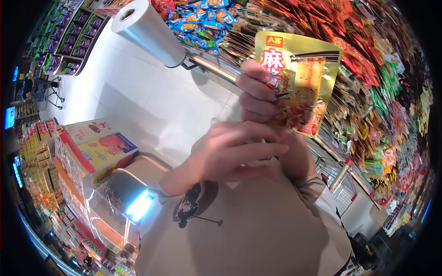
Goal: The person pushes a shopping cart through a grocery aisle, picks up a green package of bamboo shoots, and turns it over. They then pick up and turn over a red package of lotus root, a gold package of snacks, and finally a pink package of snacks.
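Note:
My right hand (258, 92) holds a gold snack packet (306, 85) upright, with its fingers curled over the packet's left edge. The packet has a red label, large white characters and a picture of food on its front. Just below, my left hand (239, 149) crosses in front of my right wrist. Its fingers are stretched out to the right and slightly blurred, and no object shows in them. Part of my right palm is hidden behind the packet and my left hand.
Piles of snack packets (368, 87) fill the display on the right. A plastic bag roll (154, 37) stands at the display's edge. At the left is a yellow and red box (101, 149). A shopping cart (343, 179) is at the right, shelves (76, 39) at upper left.

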A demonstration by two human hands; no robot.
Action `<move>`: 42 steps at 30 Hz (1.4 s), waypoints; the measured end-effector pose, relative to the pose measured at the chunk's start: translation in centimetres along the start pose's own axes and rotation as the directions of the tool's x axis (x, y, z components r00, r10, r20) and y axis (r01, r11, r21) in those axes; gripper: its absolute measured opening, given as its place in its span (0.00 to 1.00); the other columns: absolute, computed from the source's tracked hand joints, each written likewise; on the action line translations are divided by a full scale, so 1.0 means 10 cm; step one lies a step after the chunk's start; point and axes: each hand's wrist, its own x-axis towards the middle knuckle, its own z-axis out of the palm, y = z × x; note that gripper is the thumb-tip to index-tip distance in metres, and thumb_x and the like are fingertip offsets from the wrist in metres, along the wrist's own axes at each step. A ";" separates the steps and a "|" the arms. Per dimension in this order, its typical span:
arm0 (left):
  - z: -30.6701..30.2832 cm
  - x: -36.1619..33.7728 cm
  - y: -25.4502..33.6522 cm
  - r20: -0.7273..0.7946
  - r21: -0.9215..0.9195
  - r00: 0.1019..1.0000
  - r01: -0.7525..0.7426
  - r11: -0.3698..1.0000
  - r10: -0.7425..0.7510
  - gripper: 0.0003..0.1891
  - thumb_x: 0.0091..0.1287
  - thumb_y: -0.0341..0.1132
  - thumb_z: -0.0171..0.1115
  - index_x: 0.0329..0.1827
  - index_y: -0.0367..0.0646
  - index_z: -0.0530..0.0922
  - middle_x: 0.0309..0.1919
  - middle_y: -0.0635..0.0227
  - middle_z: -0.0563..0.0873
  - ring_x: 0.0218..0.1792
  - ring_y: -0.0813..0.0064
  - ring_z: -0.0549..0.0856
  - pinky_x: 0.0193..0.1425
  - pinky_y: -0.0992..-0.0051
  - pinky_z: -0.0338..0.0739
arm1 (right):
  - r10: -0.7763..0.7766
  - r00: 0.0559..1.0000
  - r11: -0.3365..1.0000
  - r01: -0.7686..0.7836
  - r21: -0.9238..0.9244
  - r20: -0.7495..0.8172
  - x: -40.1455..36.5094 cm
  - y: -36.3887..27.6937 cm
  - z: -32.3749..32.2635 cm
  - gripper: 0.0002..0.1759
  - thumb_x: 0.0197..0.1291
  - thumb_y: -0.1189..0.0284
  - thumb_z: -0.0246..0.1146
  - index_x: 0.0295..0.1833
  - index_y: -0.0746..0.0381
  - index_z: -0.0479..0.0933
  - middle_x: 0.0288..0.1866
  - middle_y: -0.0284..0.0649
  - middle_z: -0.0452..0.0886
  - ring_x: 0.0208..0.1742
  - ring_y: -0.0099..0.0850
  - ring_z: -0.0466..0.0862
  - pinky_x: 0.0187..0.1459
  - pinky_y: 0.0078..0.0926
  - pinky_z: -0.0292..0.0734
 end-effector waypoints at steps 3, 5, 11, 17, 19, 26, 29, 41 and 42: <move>-0.02 -0.04 -0.03 -0.034 -0.037 0.998 -0.047 0.998 0.046 0.14 0.45 0.33 0.74 0.35 0.43 0.85 0.33 0.65 0.84 0.28 0.75 0.82 0.27 0.79 0.76 | -0.009 0.999 1.000 0.010 0.020 -0.053 -0.03 0.08 0.05 0.18 0.61 0.60 0.60 0.47 0.61 0.66 0.30 0.32 0.66 0.23 0.23 0.67 0.24 0.19 0.64; -0.06 -0.07 -0.03 -0.028 -0.103 1.000 -0.006 0.995 0.003 0.13 0.47 0.31 0.72 0.36 0.40 0.84 0.33 0.64 0.84 0.31 0.76 0.83 0.30 0.78 0.76 | -0.020 0.994 1.000 0.018 -0.012 -0.104 -0.01 0.10 0.12 0.18 0.61 0.60 0.60 0.46 0.61 0.67 0.29 0.32 0.68 0.22 0.22 0.67 0.23 0.18 0.63; -0.10 -0.14 0.01 -0.347 -0.489 0.834 0.230 0.841 -0.429 0.21 0.51 0.35 0.64 0.47 0.32 0.77 0.33 0.64 0.83 0.28 0.77 0.81 0.31 0.79 0.74 | -0.725 0.542 0.368 -0.217 -0.904 -0.425 0.02 0.24 0.46 0.12 0.64 0.66 0.53 0.43 0.65 0.70 0.33 0.33 0.78 0.30 0.16 0.74 0.31 0.12 0.68; -0.14 -0.20 0.05 -0.301 -0.610 0.686 0.396 0.687 -0.662 0.17 0.61 0.30 0.55 0.51 0.30 0.74 0.34 0.69 0.82 0.31 0.82 0.78 0.35 0.80 0.73 | -0.772 0.609 0.043 -0.238 -0.970 -0.183 -0.01 0.34 0.57 0.16 0.65 0.72 0.55 0.54 0.71 0.67 0.46 0.43 0.80 0.46 0.22 0.78 0.46 0.19 0.72; -0.13 -0.21 0.05 -0.287 -0.674 0.663 0.373 0.637 -0.691 0.14 0.65 0.28 0.52 0.51 0.31 0.75 0.36 0.71 0.81 0.35 0.84 0.77 0.39 0.80 0.73 | -0.743 0.653 0.003 -0.212 -0.977 -0.144 0.00 0.39 0.60 0.19 0.66 0.70 0.55 0.56 0.70 0.66 0.48 0.45 0.79 0.48 0.22 0.77 0.47 0.20 0.72; -0.01 -0.25 -0.26 0.064 -0.953 0.588 -0.204 -0.225 -0.807 0.18 0.69 0.39 0.46 0.55 0.36 0.72 0.36 0.69 0.80 0.38 0.79 0.78 0.45 0.80 0.72 | -0.176 0.984 -0.729 -0.119 -0.674 0.017 0.16 0.46 0.64 0.13 0.50 0.67 0.62 0.39 0.65 0.81 0.43 0.49 0.79 0.45 0.39 0.77 0.47 0.33 0.72; 0.03 -0.17 -0.28 0.070 -0.955 0.581 -0.197 -0.223 -0.811 0.17 0.70 0.39 0.45 0.54 0.36 0.73 0.35 0.70 0.79 0.36 0.81 0.77 0.42 0.80 0.72 | -0.213 0.971 -0.808 -0.111 -0.579 0.112 0.18 0.52 0.61 0.11 0.44 0.72 0.63 0.36 0.63 0.81 0.40 0.48 0.80 0.43 0.40 0.77 0.43 0.34 0.72; -0.03 -0.03 -0.16 -0.260 -0.764 0.533 0.397 0.510 -0.805 0.15 0.73 0.38 0.42 0.47 0.38 0.74 0.28 0.73 0.78 0.28 0.85 0.76 0.32 0.84 0.70 | -0.651 0.758 -0.381 -0.375 -0.845 -0.043 -0.07 0.43 0.66 0.27 0.51 0.60 0.66 0.48 0.71 0.74 0.41 0.40 0.75 0.41 0.26 0.74 0.40 0.20 0.67; -0.10 -0.06 -0.12 -0.268 -0.718 0.556 0.429 0.548 -0.787 0.11 0.72 0.33 0.45 0.48 0.37 0.73 0.31 0.72 0.79 0.31 0.85 0.77 0.36 0.84 0.71 | -0.671 0.736 -0.308 -0.390 -0.868 -0.093 -0.10 0.40 0.67 0.31 0.53 0.57 0.66 0.51 0.72 0.73 0.42 0.39 0.74 0.41 0.23 0.73 0.40 0.18 0.66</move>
